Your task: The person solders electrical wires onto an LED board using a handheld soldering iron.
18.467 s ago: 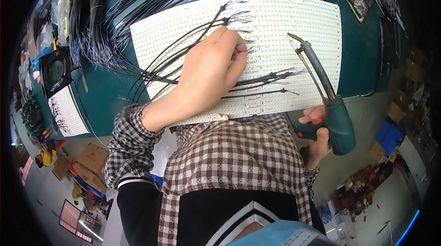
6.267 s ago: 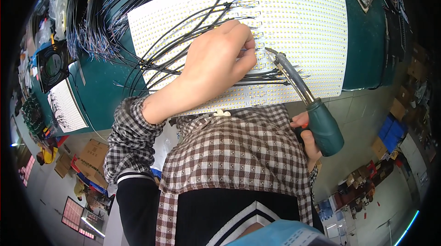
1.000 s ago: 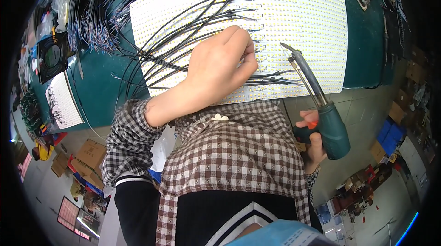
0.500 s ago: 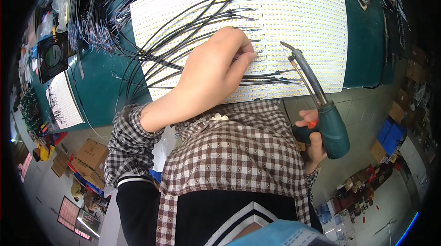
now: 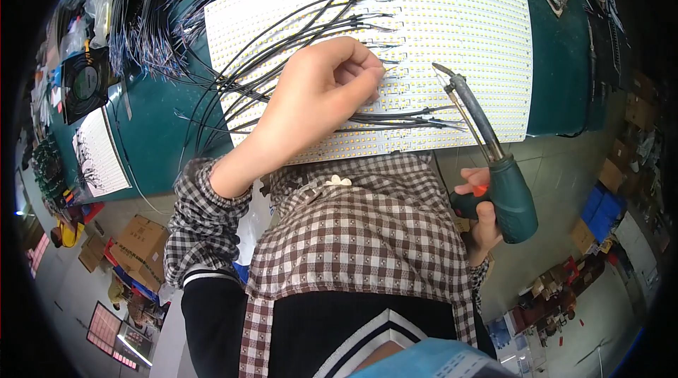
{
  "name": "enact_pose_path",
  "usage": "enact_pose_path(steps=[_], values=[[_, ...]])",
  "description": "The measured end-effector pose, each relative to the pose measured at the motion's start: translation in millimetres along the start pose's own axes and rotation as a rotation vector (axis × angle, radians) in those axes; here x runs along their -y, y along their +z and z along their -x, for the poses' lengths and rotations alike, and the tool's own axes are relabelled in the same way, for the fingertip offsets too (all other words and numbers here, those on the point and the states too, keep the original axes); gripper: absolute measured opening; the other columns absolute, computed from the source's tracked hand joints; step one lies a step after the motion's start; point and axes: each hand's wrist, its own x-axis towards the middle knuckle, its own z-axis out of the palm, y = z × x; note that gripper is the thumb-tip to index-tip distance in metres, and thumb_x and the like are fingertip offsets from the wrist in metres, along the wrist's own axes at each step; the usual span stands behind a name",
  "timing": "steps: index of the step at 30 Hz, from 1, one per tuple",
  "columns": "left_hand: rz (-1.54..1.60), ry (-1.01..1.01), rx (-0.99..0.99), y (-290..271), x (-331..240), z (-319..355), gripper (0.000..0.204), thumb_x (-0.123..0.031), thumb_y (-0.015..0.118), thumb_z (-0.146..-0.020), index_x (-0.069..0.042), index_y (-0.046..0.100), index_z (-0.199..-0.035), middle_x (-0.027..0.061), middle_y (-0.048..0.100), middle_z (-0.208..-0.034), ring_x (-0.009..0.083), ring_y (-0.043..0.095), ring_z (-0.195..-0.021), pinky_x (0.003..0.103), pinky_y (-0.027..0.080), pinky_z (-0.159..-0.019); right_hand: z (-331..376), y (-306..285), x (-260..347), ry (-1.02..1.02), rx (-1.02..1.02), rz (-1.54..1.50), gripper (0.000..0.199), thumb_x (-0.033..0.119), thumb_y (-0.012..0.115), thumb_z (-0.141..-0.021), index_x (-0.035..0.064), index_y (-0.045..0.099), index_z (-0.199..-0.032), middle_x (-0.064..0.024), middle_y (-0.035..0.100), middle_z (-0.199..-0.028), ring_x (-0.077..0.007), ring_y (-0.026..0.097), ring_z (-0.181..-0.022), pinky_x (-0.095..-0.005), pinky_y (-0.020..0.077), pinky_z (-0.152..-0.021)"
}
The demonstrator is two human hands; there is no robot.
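The left hand (image 5: 321, 92) reached up from a checked sleeve and rested on a large white rectangular panel dotted with tiny yellow LEDs (image 5: 452, 18), fingertips pinched narrowly on a thin black wire (image 5: 296, 32). The right hand (image 5: 484, 212), off the panel's lower right corner, was closed around the dark green handle of a soldering iron (image 5: 487, 148), its metal tip hovering over the panel's lower edge. The panel lay on a green table (image 5: 565, 81), bare strips showing along its right side and left of its lower corner.

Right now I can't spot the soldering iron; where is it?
In the head view, the soldering iron is on the right, gripped by the right hand, its tip over the white panel's right part.
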Motion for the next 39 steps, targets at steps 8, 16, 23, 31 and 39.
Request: enact_pose_path(steps=[8, 16, 23, 31, 39], values=[[-0.240, 0.175, -0.083, 7.0, 8.4, 0.0, 0.010, -0.005, 0.064, -0.086, 0.003, 0.061, -0.091, 0.0050, 0.065, -0.079, 0.0096, 0.064, -0.070, 0.022, 0.052, -0.063, -1.0, 0.7, -1.6, -0.004, -0.005, 0.007, 0.051, 0.034, 0.059, -0.088, -0.0135, 0.053, -0.107, -0.0223, 0.059, -0.097, -0.0292, 0.063, -0.082, -0.0352, 0.0522, -0.070], [-0.689, 0.418, -0.127, 12.7, 0.7, 4.1, 0.009, -0.006, 0.067, -0.079, -0.002, 0.060, -0.083, 0.0115, 0.061, -0.077, 0.0274, 0.061, -0.063, 0.034, 0.048, -0.057, 0.3, 1.6, -2.1, 0.004, -0.041, 0.009, 0.051, 0.036, 0.059, -0.087, -0.0123, 0.055, -0.104, -0.0211, 0.060, -0.094, -0.0297, 0.063, -0.083, -0.0366, 0.0518, -0.071], [-0.858, 0.402, -0.107, 17.0, -1.7, 5.1, 0.009, -0.008, 0.063, -0.081, -0.004, 0.056, -0.085, 0.0117, 0.057, -0.078, 0.0316, 0.058, -0.065, 0.040, 0.047, -0.056, -0.1, -0.2, -2.8, 0.037, -0.036, -0.061, 0.051, 0.037, 0.064, -0.086, -0.0095, 0.057, -0.106, -0.0178, 0.061, -0.098, -0.0286, 0.062, -0.091, -0.0344, 0.0532, -0.073], [-0.989, 0.380, -0.125, 21.1, 1.9, 7.6, 0.010, -0.010, 0.062, -0.082, -0.004, 0.055, -0.085, 0.0126, 0.055, -0.077, 0.0321, 0.058, -0.065, 0.041, 0.047, -0.056, 0.9, -0.8, -3.5, 0.072, -0.024, -0.131, 0.051, 0.036, 0.068, -0.085, -0.0069, 0.057, -0.111, -0.0150, 0.061, -0.103, -0.0277, 0.061, -0.098, -0.0322, 0.0544, -0.074], [-0.632, 0.428, -0.138, 15.7, -0.3, 2.6, 0.011, -0.009, 0.061, -0.079, -0.002, 0.054, -0.081, 0.0115, 0.057, -0.075, 0.0282, 0.059, -0.062, 0.037, 0.047, -0.054, -1.9, 3.5, -0.3, 0.020, -0.058, -0.013, 0.054, 0.037, 0.062, -0.086, -0.0129, 0.054, -0.106, -0.0216, 0.060, -0.096, -0.0278, 0.063, -0.081, -0.0341, 0.0527, -0.068]])
